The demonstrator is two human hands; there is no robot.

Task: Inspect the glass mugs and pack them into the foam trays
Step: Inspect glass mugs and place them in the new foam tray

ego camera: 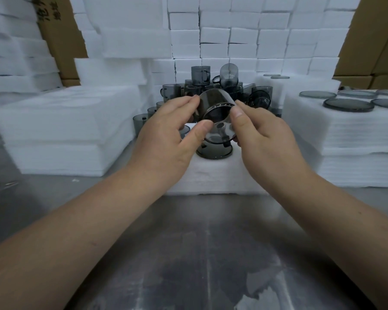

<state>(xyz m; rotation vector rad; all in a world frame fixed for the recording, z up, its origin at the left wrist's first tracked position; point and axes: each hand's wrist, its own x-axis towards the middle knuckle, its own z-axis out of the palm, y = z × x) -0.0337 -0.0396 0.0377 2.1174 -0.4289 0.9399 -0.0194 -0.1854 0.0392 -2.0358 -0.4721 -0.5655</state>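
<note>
Both forearms are bare to the frame's edge; the left hand (166, 139) and right hand (267, 135) have short, trimmed nails.

You hold one smoky grey glass mug (215, 104) between both hands, and it lies tilted on its side. Your left hand (166, 139) pinches its left side and your right hand (262, 135) pinches its right side. Just under it, another grey glass piece (213, 153) sits in the white foam tray (211, 177) on the metal worktop (199, 253). Behind the tray is a pile of mugs (199, 74). To the right, round glass discs (348, 105) lie on a stack of foam sheets (356, 139).
</note>
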